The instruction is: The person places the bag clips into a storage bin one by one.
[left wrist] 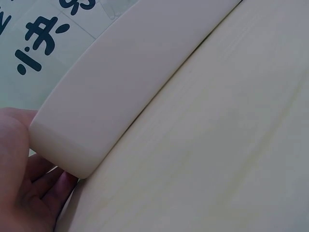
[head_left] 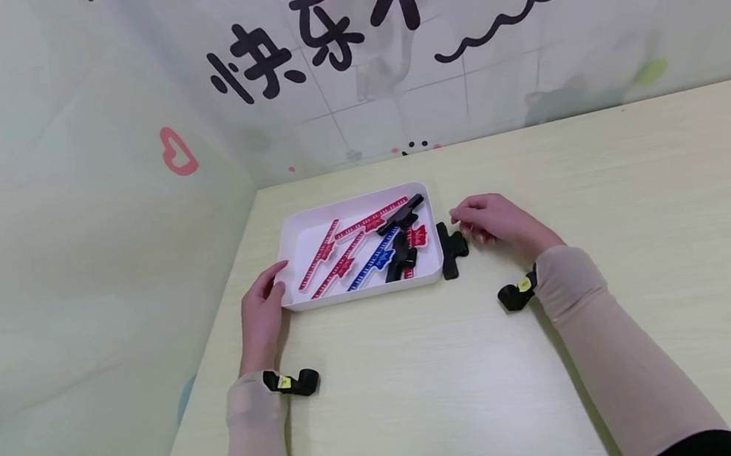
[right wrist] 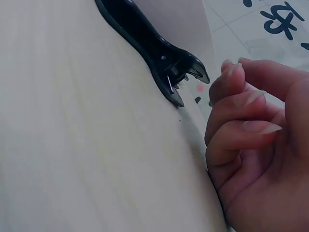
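My left hand (head_left: 262, 313) grips the near-left corner of a white tray (head_left: 359, 297), with the fingers curled around its outer wall in the left wrist view. In the tray lie several toothed strips, mostly red ones (head_left: 323, 253), and a blue strip (head_left: 375, 258). Two black tools (head_left: 400, 215) lie partly over the strips. Another black tool (head_left: 451, 250) lies on the table against the tray's right side; in the right wrist view its forked end shows metal teeth. Just right of it, my right hand (head_left: 501, 221) stays apart, loosely curled, with nothing visible in its fingers.
The pale wooden table (head_left: 424, 400) extends in front and to the right. A printed white cloth (head_left: 490, 81) hangs behind the table, and another pale cloth (head_left: 77, 288) along its left edge. A black wrist camera (head_left: 516, 295) sits at the right cuff.
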The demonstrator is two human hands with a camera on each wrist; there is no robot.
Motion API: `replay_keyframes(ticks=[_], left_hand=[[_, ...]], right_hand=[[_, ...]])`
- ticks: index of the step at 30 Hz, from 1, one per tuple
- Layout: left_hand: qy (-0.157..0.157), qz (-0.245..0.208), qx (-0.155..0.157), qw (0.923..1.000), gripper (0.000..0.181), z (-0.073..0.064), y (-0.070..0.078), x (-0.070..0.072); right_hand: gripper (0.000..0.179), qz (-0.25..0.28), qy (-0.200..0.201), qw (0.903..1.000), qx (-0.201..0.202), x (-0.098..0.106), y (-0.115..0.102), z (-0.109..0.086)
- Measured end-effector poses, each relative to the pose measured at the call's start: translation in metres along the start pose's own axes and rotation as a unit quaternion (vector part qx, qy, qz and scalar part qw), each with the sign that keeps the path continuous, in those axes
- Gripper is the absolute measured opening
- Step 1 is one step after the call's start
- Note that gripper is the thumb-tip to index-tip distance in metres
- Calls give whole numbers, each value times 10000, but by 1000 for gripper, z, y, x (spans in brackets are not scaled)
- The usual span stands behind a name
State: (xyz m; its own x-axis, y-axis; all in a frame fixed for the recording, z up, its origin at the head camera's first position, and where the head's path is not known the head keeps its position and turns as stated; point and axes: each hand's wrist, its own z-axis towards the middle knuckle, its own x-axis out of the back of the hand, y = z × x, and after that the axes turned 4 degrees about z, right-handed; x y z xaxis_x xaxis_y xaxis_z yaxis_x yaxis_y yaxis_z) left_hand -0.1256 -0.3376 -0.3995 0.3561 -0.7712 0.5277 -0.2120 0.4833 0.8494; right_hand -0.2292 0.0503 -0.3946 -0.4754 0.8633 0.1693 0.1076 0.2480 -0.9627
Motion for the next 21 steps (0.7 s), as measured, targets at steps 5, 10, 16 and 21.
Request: replay_keyframes(ticks=[5,10,16,21], left_hand=[[11,-45,-6,10000,34,0,-1,-1],[-19,-32,13,10000,34,0,-1,-2],[-16,-26,24,10000,34,-1,0,-1],[2,-35,32,10000,33,-1,1,-1]], right_hand=[[32,-179,-117,9998,-46,0,2,-2],[30,-461,-235,9985,-162,1,3,-3],[29,-526,-326,9978,-223,-1,2,-4],[29,-659,-360,9969,-248,1,2,-5]])
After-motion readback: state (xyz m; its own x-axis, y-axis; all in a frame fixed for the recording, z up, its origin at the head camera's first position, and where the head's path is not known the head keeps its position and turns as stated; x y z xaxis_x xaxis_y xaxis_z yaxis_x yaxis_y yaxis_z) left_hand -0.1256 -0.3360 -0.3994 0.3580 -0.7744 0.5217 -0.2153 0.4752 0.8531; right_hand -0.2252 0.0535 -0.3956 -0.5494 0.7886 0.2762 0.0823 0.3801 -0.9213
